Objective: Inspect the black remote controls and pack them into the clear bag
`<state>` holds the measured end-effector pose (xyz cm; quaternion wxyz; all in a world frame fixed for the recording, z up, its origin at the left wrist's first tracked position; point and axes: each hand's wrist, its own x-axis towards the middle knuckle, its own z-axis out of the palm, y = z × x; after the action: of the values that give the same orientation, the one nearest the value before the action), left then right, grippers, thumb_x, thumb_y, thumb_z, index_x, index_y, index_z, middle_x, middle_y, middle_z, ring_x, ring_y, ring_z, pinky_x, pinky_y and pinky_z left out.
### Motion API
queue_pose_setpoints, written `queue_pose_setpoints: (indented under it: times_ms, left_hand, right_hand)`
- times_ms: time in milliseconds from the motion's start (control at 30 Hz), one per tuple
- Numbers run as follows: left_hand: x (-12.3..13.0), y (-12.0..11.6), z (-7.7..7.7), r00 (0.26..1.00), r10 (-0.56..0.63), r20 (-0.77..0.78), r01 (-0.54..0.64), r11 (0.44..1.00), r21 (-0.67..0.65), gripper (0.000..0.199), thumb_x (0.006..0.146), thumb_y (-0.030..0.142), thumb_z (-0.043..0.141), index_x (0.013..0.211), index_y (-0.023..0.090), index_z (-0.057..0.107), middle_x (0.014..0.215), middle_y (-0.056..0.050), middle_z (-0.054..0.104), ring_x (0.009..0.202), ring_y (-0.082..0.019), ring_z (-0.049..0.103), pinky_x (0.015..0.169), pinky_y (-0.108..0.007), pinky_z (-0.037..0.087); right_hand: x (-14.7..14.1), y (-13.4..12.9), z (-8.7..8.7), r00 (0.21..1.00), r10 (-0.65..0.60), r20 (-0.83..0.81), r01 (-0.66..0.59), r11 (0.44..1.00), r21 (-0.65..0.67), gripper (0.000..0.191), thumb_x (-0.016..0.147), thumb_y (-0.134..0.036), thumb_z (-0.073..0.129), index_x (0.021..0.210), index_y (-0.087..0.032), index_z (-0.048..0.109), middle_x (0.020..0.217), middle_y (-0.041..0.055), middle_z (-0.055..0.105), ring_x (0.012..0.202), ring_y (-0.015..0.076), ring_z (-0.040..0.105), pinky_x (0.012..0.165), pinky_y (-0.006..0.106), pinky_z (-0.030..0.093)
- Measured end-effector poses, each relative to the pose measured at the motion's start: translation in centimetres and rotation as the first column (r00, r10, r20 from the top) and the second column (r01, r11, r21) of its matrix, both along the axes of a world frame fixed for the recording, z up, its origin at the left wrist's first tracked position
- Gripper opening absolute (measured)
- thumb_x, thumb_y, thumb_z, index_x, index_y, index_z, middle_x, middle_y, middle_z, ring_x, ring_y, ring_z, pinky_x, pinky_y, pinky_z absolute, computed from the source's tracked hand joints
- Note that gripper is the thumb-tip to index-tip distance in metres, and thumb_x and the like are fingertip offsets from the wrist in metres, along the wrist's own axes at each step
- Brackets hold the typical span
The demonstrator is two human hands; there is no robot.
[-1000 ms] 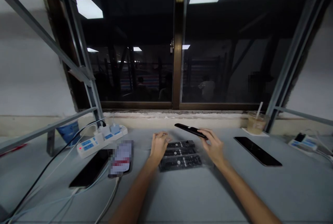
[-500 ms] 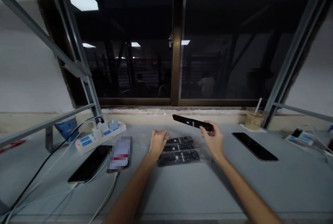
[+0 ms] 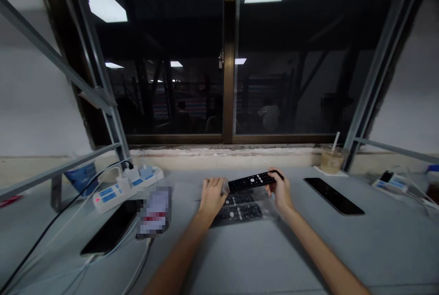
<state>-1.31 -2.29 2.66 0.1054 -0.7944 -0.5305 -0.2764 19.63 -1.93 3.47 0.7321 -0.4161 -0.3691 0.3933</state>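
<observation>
A black remote control is held at its right end by my right hand, with the button side facing me. My left hand is closed at the remote's left end, on what looks like a crumpled clear plastic bag. Beneath them, black remotes in clear plastic lie in rows on the grey table. The held remote and my hands partly cover the farther ones.
To the left are a black phone, a second phone with a lit screen and a white power strip with cables. Another black phone lies right, before a drink cup with a straw. Metal frame posts flank the window.
My right hand has lowered the remote, turning its left end down toward my left hand. My left hand has moved slightly right and now meets that end.
</observation>
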Motion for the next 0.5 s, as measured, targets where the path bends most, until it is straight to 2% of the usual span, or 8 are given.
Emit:
queue_pose_setpoints:
  times_ms: [200, 333, 500]
  left_hand:
    - [0.5, -0.6, 0.4, 0.998, -0.068, 0.010, 0.068, 0.995, -0.067, 0.032, 0.075, 0.020, 0.062, 0.106, 0.023, 0.054, 0.102, -0.003, 0.062, 0.099, -0.021, 0.053, 0.090, -0.036, 0.029]
    - [0.7, -0.8, 0.4, 0.997, -0.076, 0.009, 0.076, 0.991, -0.108, 0.021, 0.076, 0.022, 0.061, 0.098, 0.023, 0.059, 0.096, -0.003, 0.065, 0.096, -0.022, 0.055, 0.088, -0.036, 0.030]
    - [0.9, -0.9, 0.2, 0.999, -0.029, -0.024, 0.025, 0.989, -0.148, 0.017, 0.076, 0.024, 0.059, 0.093, 0.022, 0.061, 0.094, -0.005, 0.066, 0.093, -0.022, 0.056, 0.085, -0.037, 0.031]
  right_hand:
    - [-0.6, -0.3, 0.0, 0.997, 0.002, 0.072, -0.003, 1.000, 0.013, 0.027, 0.063, -0.037, 0.058, 0.082, -0.020, 0.052, 0.034, -0.0087, 0.046, 0.024, 0.0116, 0.039, 0.025, 0.021, 0.025]
    - [-1.0, -0.4, -0.2, 0.991, -0.018, 0.133, 0.014, 0.999, 0.029, 0.026, 0.065, -0.038, 0.058, 0.083, -0.021, 0.050, 0.037, -0.0094, 0.045, 0.025, 0.0110, 0.040, 0.024, 0.020, 0.026]
    - [-1.2, -0.6, -0.4, 0.965, -0.085, 0.247, 0.066, 0.994, 0.085, 0.026, 0.069, -0.041, 0.057, 0.084, -0.021, 0.050, 0.045, -0.0093, 0.044, 0.027, 0.0097, 0.041, 0.025, 0.021, 0.027]
